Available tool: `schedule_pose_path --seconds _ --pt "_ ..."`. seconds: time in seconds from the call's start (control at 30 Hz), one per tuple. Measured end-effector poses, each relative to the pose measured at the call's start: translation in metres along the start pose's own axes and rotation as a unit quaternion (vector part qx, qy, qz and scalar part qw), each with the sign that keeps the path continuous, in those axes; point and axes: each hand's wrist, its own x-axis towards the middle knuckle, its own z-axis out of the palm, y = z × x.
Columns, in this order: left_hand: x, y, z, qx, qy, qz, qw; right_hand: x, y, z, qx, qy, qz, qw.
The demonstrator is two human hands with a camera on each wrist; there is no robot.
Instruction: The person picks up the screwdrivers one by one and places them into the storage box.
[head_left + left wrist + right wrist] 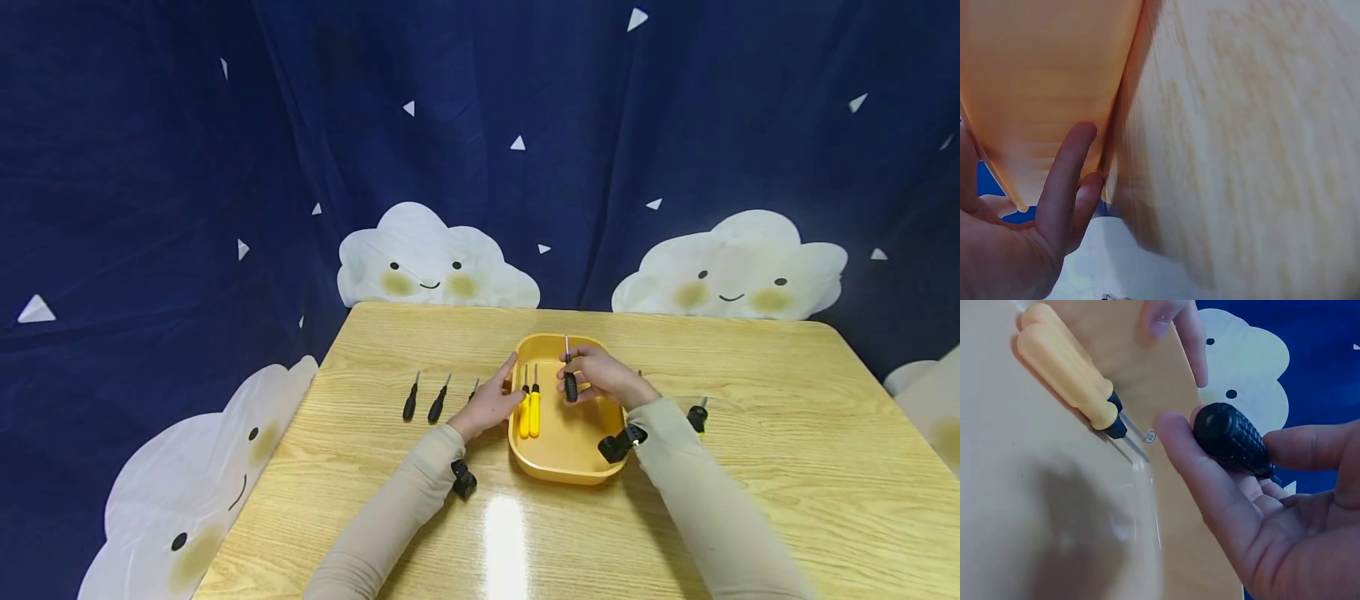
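Screwdriver (571, 387) above table (840, 467), navy backdrop (480, 75)

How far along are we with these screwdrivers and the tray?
Done, it seems: two yellow-handled screwdrivers lie in the tray, whose side the left hand grips. In hand: the right hand holds a black-handled screwdriver over it. Probably left: three dark-handled ones on the table to the left, plus at least one tool at right, partly hidden.
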Motion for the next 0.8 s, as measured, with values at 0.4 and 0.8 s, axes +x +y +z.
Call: schedule_pose_path --seconds 0.4,0.8 --pt "-0.001 0.000 0.000 -0.011 -0.005 0.001 0.9999 0.010 0.014 0.010 -0.041 0.003 0.002 0.999" --pt "-0.002 0.001 -0.001 -0.002 -0.007 0.008 0.9999 0.013 0.021 0.021 -0.121 0.032 0.011 0.992"
